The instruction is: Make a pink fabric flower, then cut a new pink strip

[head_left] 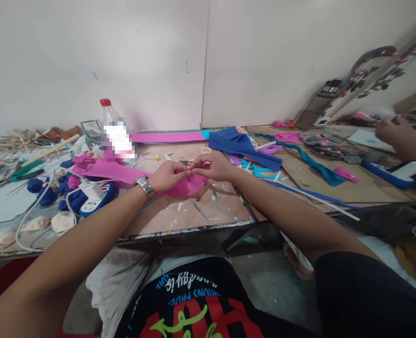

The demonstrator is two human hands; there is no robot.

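Left hand (167,176) and right hand (215,166) both pinch the soft, thin pink fabric strip (123,173), which lies long and flat across the counter (200,211), near the plastic bottle (114,126)

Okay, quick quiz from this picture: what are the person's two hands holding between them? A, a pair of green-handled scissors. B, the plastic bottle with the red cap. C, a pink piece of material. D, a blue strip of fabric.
C: the left hand and right hand both pinch the pink piece of material above the table; the scissors, bottle and blue fabric lie untouched.
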